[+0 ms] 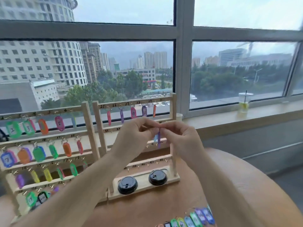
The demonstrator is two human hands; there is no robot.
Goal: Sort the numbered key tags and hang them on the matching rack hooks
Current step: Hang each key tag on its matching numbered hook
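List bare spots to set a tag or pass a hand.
Free: table between the right rack and the loose tags at the near edge; table right of that rack; windowsill left of the drink cup. Crowded: left rack, full of hung tags; left hand and right hand, pinching a tag, block the right rack's front.
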